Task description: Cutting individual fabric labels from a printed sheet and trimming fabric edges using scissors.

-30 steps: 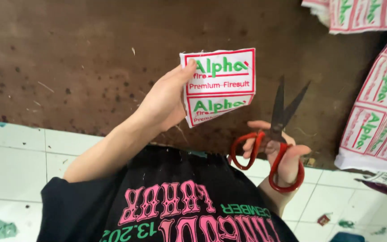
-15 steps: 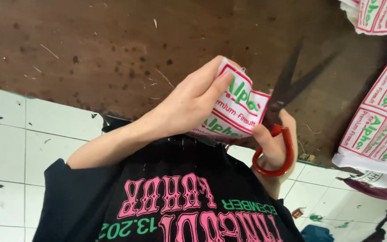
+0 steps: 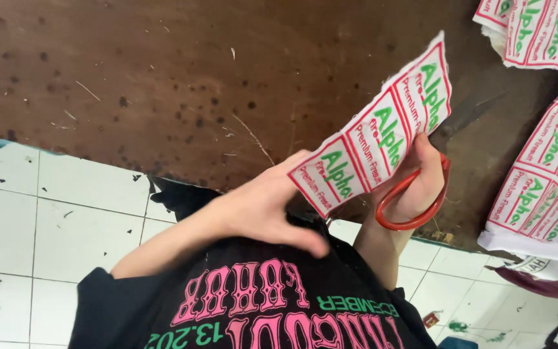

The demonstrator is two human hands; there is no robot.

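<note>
Red-handled scissors [image 3: 421,194] sit in the right hand [image 3: 418,184], fingers closed through the loops, the dark blades reaching up to the right behind a strip of labels [image 3: 379,132]. The strip, white with red borders and green print, slants above the brown table [image 3: 163,84]. The left hand [image 3: 266,210] pinches its lower end, thumb stretched out below. More label sheets [image 3: 544,187] lie stacked at the table's right edge, above white floor tiles [image 3: 46,226].
</note>
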